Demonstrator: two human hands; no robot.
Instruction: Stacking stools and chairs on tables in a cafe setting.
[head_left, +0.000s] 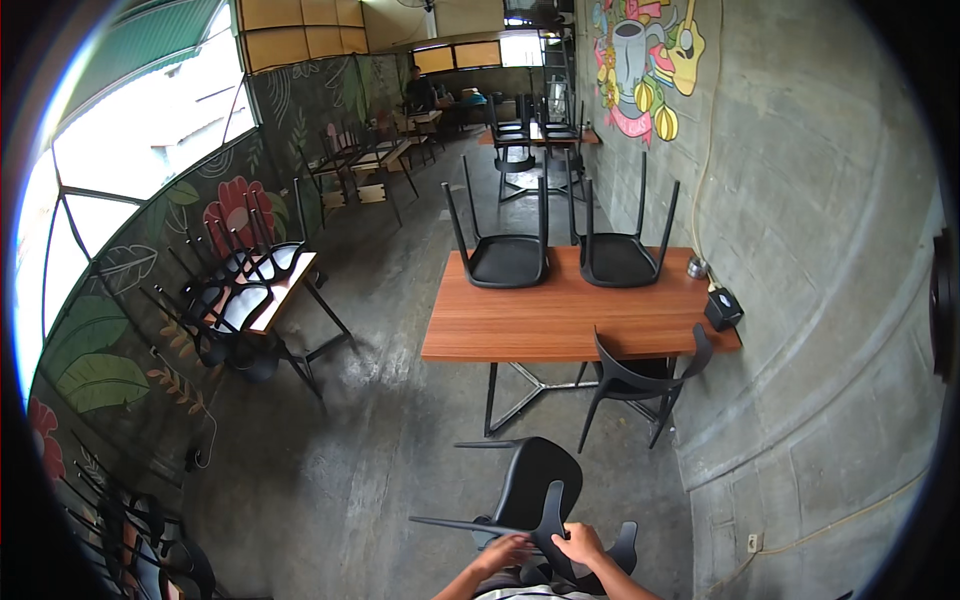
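A black plastic chair (541, 480) is tilted on its side close to my body, its legs pointing left. My right hand (581, 544) grips the frame of its backrest. My left hand (506, 551) is at the chair's lower edge beside a leg, slightly blurred, and its fingers are partly hidden. Beyond the chair stands a reddish-brown wooden table (510, 326) with black metal legs. Two black chairs rest upside down on that table, the left one (508, 261) and the right one (619, 259). Another black chair (652, 382) stands upright at the table's near right side.
A grey block wall (810, 300) runs along the right, with a black tissue box (724, 309) and a metal tin (697, 267) on the table beside it. At left, a small table (300, 274) carries several upturned chairs. A person (420, 90) is far back.
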